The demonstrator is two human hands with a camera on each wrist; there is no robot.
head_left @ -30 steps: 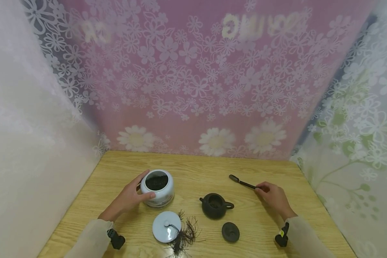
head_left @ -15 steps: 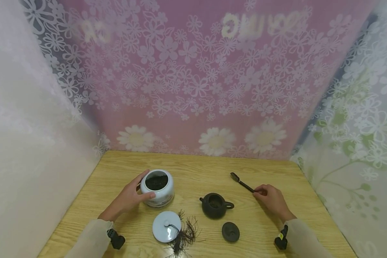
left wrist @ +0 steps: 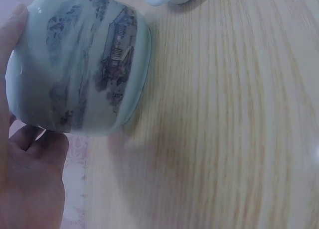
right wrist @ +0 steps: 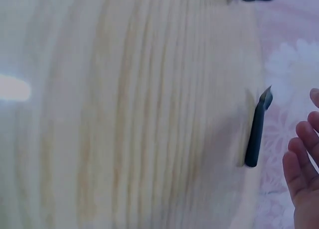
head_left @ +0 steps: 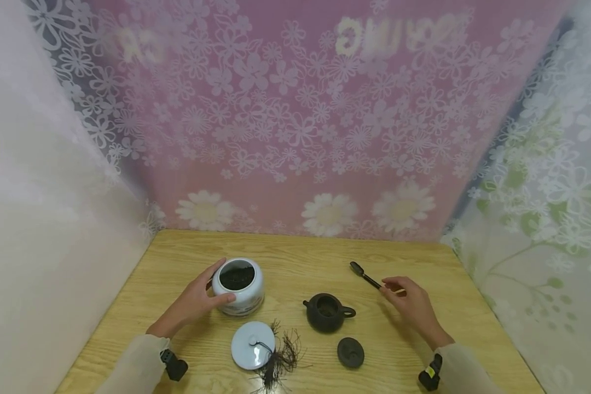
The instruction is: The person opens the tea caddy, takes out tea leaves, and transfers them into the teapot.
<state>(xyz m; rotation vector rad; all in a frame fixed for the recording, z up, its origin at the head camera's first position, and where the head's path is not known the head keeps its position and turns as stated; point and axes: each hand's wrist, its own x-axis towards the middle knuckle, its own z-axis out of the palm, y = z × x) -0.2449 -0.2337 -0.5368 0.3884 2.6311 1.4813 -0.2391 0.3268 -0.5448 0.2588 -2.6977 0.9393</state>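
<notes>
My left hand [head_left: 195, 299] grips a white porcelain tea jar [head_left: 248, 301], thumb at its front shoulder and fingers round the far side. Dark loose tea [head_left: 237, 278] shows inside its mouth. In the left wrist view, the jar's painted landscape side [left wrist: 84, 64] faces the camera. A black tea scoop [head_left: 365, 275] lies on the table. At the end of its handle is my right hand [head_left: 415, 309], fingers loosely bent; in the right wrist view, the fingers [right wrist: 299, 162] are apart from the scoop [right wrist: 256, 134] and hold nothing.
A dark clay teapot [head_left: 326, 322] stands uncovered, some leaves inside, its lid [head_left: 351, 353] lying in front. The jar's white lid [head_left: 253, 346], with a dark tassel [head_left: 278, 358], lies near the jar. Flowered curtains [head_left: 295, 137] surround the wooden table [head_left: 295, 251].
My right hand has shifted the scoop slightly, laid it down and let go, its fingers loosening. The left hand stays on the jar. The head view has shifted slightly.
</notes>
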